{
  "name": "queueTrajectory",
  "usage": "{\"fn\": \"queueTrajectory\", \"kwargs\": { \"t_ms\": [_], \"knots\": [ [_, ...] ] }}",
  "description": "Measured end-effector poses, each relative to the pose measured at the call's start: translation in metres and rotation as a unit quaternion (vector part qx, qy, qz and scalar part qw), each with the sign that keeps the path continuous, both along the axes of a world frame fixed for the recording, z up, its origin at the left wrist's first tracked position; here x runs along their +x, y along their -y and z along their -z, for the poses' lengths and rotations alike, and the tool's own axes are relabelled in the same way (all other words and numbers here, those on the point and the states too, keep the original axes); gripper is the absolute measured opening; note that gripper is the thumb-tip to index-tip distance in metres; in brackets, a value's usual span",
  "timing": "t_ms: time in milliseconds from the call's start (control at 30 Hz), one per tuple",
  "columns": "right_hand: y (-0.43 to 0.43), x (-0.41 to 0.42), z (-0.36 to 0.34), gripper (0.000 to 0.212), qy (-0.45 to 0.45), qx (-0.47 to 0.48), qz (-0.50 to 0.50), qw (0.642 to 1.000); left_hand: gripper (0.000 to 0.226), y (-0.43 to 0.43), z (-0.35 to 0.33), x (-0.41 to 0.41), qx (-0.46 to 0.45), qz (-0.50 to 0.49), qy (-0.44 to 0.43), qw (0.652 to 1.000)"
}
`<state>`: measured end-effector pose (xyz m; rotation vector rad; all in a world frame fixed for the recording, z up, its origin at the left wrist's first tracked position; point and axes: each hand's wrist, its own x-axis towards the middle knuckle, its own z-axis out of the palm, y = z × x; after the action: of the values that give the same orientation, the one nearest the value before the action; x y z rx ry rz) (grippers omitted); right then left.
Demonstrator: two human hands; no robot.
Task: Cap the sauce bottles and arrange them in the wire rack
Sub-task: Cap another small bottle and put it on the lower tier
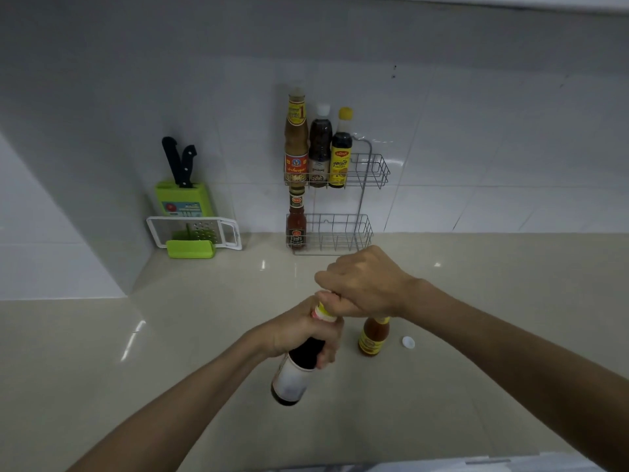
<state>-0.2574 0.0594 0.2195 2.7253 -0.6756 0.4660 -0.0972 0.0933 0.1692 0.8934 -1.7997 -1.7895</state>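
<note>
2 grips: left fingers [326, 356] round bottle [293, 378], right fingers [327, 279] round cap [325, 294].

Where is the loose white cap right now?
Head view: the white cap lies on the counter, just right of the orange sauce bottle.

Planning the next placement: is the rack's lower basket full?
Not full: the lower basket holds only one red sauce bottle, upright at its left end; the rest is bare wire.

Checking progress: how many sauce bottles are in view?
6. Upper shelf: tan bottle, white-capped bottle, yellow-capped bottle. Lower shelf: red bottle. Dark bottle in left hand, right hand gripping its top. Orange bottle on counter.
</note>
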Motion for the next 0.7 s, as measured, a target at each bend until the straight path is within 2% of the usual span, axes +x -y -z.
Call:
{"fn": "queueTrajectory", "kwargs": {
  "t_ms": [67,133,200,233,267,333,367,400,500,567,633,667,700],
  "knots": [
    [-0.001,0.009,0.007,0.039,0.052,0.020,0.069,0.996,0.018,-0.002,0.007,-0.004,-0.001,-0.086,0.001,0.996],
    [-0.007,0.021,0.017,0.044,0.093,0.033,0.186,0.978,0.024,-0.001,0.016,-0.007,-0.027,-0.211,0.079,0.974],
    [-0.015,0.029,0.028,0.047,0.020,0.058,0.266,0.962,0.030,-0.001,0.025,-0.012,-0.081,-0.305,0.229,0.921],
    [-0.017,0.029,0.033,0.038,-0.033,0.078,0.285,0.955,0.030,-0.002,0.027,-0.013,-0.098,-0.324,0.280,0.898],
    [-0.018,0.031,0.035,0.034,-0.068,0.094,0.279,0.953,0.029,-0.001,0.030,-0.012,-0.102,-0.318,0.296,0.895],
    [-0.016,0.030,0.029,0.033,-0.099,0.112,0.243,0.958,0.026,0.002,0.034,-0.002,-0.061,-0.240,0.217,0.944],
    [-0.014,0.027,0.021,0.027,-0.093,0.121,0.208,0.966,0.023,0.003,0.032,0.005,-0.035,-0.176,0.157,0.971],
    [-0.012,0.025,0.014,0.030,-0.062,0.124,0.164,0.977,0.020,0.004,0.027,0.011,-0.012,-0.109,0.105,0.988],
    [-0.006,0.016,0.005,0.037,-0.034,0.050,0.030,0.998,0.019,0.005,0.012,0.018,0.006,0.009,0.042,0.999],
    [-0.005,0.015,0.003,0.037,-0.006,0.049,0.045,0.998,0.020,0.005,0.009,0.013,-0.014,-0.024,0.049,0.998],
    [-0.005,0.024,0.006,0.039,0.046,0.061,0.147,0.986,0.020,0.006,0.011,0.005,-0.026,-0.153,0.076,0.985],
    [-0.005,0.029,0.009,0.035,0.043,0.060,0.205,0.976,0.022,0.007,0.014,0.001,-0.044,-0.229,0.126,0.964],
    [-0.006,0.034,0.012,0.027,0.003,0.070,0.256,0.964,0.024,0.009,0.020,-0.004,-0.073,-0.295,0.194,0.933]
  ]
}}
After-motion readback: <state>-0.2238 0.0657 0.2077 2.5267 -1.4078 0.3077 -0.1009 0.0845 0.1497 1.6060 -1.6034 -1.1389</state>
